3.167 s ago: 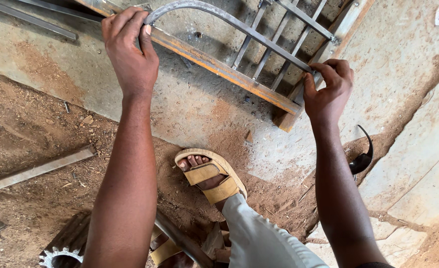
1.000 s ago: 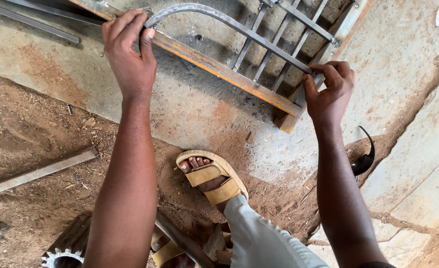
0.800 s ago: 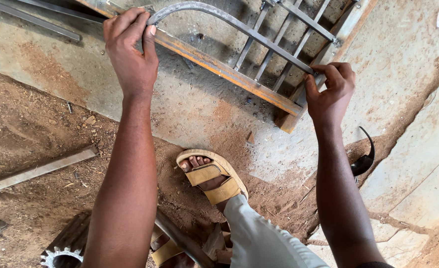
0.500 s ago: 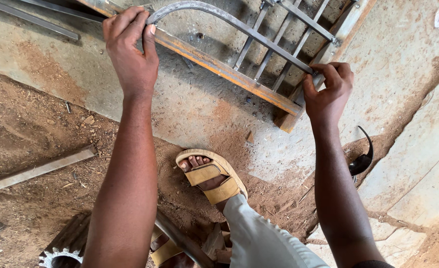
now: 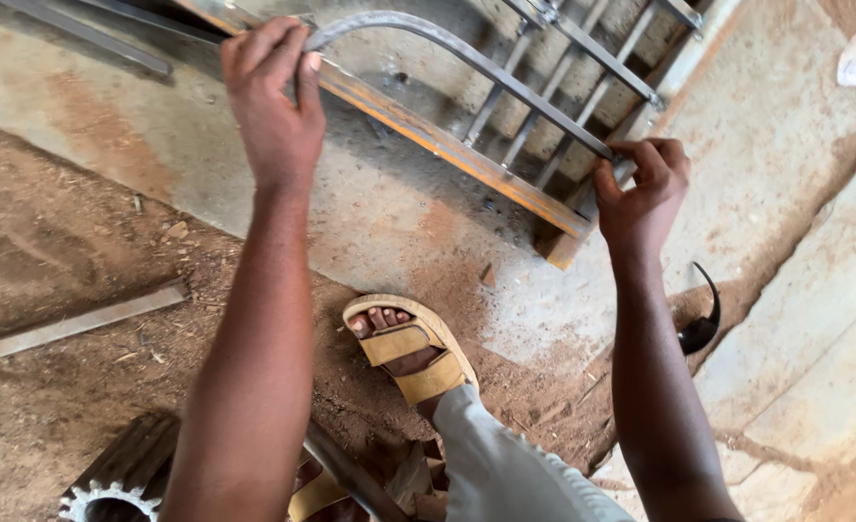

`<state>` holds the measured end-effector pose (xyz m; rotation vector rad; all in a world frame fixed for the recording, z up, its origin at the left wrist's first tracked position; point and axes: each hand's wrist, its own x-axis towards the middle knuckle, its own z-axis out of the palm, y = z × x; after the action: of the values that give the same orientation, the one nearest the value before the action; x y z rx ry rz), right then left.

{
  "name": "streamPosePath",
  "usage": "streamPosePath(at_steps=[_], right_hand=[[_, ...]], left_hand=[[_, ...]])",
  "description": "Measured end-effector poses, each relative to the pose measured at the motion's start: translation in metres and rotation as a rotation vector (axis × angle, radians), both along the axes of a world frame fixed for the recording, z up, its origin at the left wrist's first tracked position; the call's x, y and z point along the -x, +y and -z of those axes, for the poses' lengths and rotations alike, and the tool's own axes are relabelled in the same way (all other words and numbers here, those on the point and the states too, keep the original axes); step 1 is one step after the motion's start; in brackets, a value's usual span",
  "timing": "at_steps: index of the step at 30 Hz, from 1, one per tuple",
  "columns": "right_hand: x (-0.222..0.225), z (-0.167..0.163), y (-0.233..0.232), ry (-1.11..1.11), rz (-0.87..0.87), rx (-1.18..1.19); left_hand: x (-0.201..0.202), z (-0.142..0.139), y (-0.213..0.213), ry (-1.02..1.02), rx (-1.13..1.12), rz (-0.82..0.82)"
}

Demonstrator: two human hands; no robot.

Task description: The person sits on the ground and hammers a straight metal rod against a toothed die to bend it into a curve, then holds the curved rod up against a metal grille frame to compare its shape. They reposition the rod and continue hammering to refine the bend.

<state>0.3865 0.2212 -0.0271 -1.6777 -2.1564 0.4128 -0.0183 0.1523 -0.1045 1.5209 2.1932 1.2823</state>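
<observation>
A grey, curved metal bar (image 5: 466,58) arched between both hands, each end gripped, lying just above the barred metal frame (image 5: 544,126).

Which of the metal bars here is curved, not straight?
The grey bar that both hands hold: left hand at one end, right hand at the other. It arches; the others are straight.

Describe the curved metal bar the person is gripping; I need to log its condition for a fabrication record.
The curved metal bar is a grey, dull flat strip, steel by its look, bent into a shallow arch. It spans from the left hand, closed over its upper-left end, down to the right hand, gripping its lower-right end. It lies over a metal frame with a rust-orange rail and thin grey uprights resting on the concrete floor. No breaks are visible.
</observation>
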Motion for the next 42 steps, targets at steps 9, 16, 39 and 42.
streamPosePath(at_steps=[9, 16, 39, 42], right_hand=[[0.031, -0.027, 0.007, -0.084, -0.189, -0.182], [0.078, -0.018, 0.017, 0.058, -0.339, -0.183], [0.217, 0.009, -0.201, 0.063, -0.698, -0.208], [0.237, -0.006, -0.216, -0.009, -0.807, -0.144]], left_hand=[[0.0, -0.018, 0.009, -0.036, 0.069, -0.055], [-0.005, -0.041, 0.006, -0.084, -0.022, -0.153], [0.174, -0.27, -0.494, 0.455, 0.238, -0.665], [0.17, -0.341, -0.602, -0.065, 0.692, -1.154]])
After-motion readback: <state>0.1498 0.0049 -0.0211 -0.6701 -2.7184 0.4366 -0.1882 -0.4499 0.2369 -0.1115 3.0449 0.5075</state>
